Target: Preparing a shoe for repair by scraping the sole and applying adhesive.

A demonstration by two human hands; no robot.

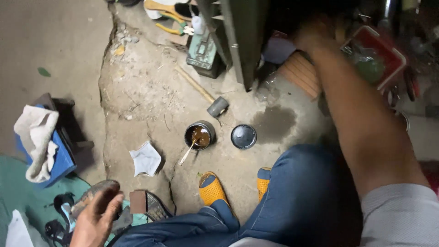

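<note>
Hands work apart: the left hand (93,219) hovers low, fingers loosely spread, just over a worn shoe sole (93,194). The right hand (313,32) reaches up into a dark shelf, blurred, so I cannot tell its fingers' state. An open glue tin (199,135) with a stick sits on the cracked floor (137,91) beside its lid (243,136).

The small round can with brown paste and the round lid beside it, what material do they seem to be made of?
The can looks like thin metal: its rim shines grey around the glossy brown paste, and a pale stick leans in it. The lid also looks like metal, dark and slightly glossy with a raised rim; a coating or dirt may darken it. Both stand on the cracked concrete floor.
</note>
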